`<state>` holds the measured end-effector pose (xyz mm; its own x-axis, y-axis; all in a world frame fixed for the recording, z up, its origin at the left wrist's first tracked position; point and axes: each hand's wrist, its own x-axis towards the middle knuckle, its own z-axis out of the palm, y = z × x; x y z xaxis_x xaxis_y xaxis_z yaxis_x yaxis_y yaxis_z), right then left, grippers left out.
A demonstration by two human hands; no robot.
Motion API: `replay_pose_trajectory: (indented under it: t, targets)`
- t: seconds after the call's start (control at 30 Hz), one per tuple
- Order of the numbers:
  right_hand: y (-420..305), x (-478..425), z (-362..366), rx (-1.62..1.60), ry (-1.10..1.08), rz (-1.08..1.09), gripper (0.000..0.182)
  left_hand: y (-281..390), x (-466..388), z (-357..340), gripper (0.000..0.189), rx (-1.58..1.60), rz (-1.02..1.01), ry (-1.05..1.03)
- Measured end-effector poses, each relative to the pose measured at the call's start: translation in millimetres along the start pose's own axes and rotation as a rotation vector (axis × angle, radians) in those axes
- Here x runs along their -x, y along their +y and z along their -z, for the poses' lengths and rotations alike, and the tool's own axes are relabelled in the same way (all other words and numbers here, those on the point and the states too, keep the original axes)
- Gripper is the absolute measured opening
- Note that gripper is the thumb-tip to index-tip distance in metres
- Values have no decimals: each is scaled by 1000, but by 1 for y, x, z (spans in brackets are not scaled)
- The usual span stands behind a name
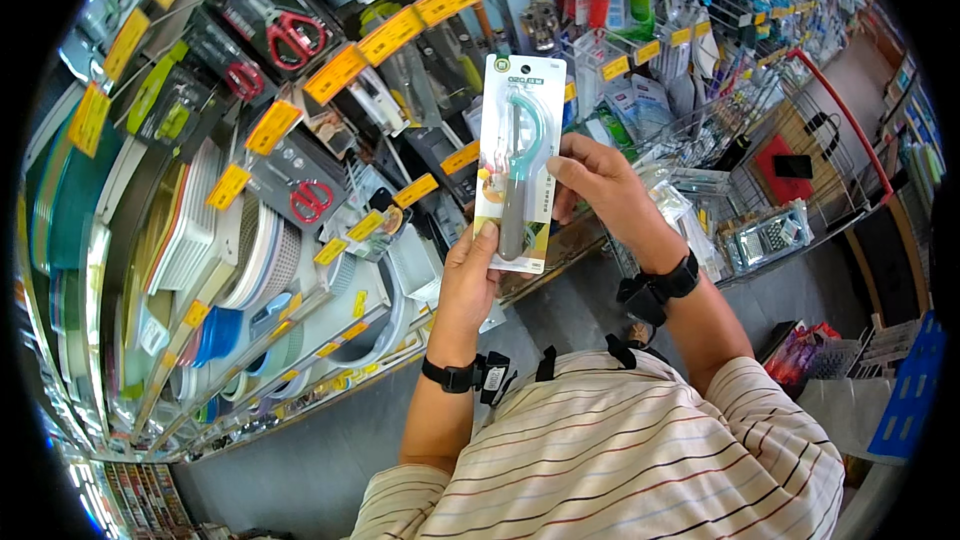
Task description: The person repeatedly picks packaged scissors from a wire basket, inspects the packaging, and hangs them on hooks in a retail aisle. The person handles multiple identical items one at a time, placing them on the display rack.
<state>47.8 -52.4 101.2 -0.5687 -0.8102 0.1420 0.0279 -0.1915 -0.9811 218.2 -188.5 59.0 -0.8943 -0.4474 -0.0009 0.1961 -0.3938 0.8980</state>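
Observation:
A vegetable peeler in a blister pack [519, 165] is held upright in front of me, its printed front facing me. The peeler has a grey handle and a teal curved frame around the blade. My left hand [466, 277] grips the pack's lower left corner, thumb on the front and fingers behind. At the right edge, my right hand [604, 178] has its thumb against the card, and its other fingers are curled partly out of sight behind it. Packaged red-handled scissors [310, 199] hang on the rack to the left of the pack.
A wire shopping cart [847, 116] with a red handle stands to the right, holding a packaged grater [765, 236], a phone [793, 166] and other packs. Shelves of plastic baskets [262, 262] line the left. Price tags [391, 35] project from the hooks ahead.

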Motion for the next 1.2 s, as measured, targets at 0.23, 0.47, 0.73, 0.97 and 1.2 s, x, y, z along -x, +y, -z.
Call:
replay_pose_trajectory:
  t: [0.23,0.47,0.73,0.97,1.2]
  targets:
    - [2,-13,-46,-45,-46,39,20,29,27,26,33,-278,-153,110]
    - [0,-26,-79,-66,-112,116,19,43,37,37,25,-376,-395,274]
    - [-12,-37,-99,-95,-215,86,27,55,44,51,34,-431,-407,348]
    - [-37,-31,-134,-137,-331,291,33,77,44,46,35,190,-276,201]
    - [-44,-22,-166,75,-539,453,34,76,51,79,53,805,-163,-97]
